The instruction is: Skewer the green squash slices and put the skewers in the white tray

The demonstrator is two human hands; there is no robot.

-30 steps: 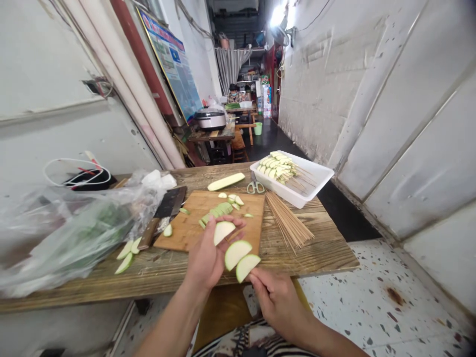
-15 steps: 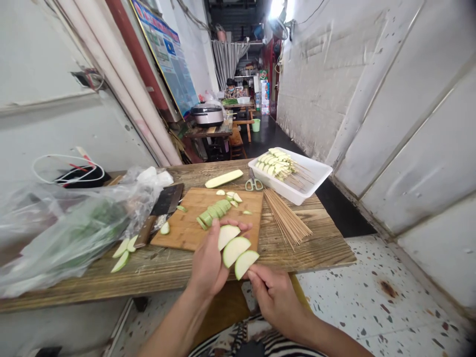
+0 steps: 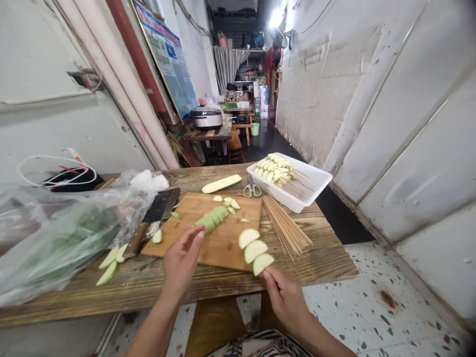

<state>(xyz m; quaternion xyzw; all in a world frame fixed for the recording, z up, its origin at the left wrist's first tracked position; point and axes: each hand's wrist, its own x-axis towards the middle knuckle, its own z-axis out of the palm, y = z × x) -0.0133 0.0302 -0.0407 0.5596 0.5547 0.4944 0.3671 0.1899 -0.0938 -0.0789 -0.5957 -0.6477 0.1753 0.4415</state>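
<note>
In my right hand [image 3: 284, 292], closed by thumb and fingers, is a skewer with three green-rimmed half-round squash slices [image 3: 255, 252] on it. Its stick is mostly hidden behind the slices and my fingers. My left hand [image 3: 184, 255] is over the near left part of the wooden cutting board [image 3: 226, 252], fingers stretched toward a leaning row of cut squash slices [image 3: 212, 218]. Thumb and fingertips come to the near end of that row, and nothing shows held in them. Small squash end pieces [image 3: 231, 203] lie on the board's far side.
Bamboo skewers [image 3: 285, 225] lie fanned right of the board, near scissors [image 3: 253, 190] and a white tray [image 3: 312, 186] of filled skewers. A peeled squash piece [image 3: 222, 184] lies behind the board. Left are a cleaver [image 3: 161, 204] and plastic bags [image 3: 67, 238]. A person [image 3: 231, 93] sits far back.
My left hand has let go of the skewered slices and moved left to the row on the board. My right hand has carried the skewer slightly right.
</note>
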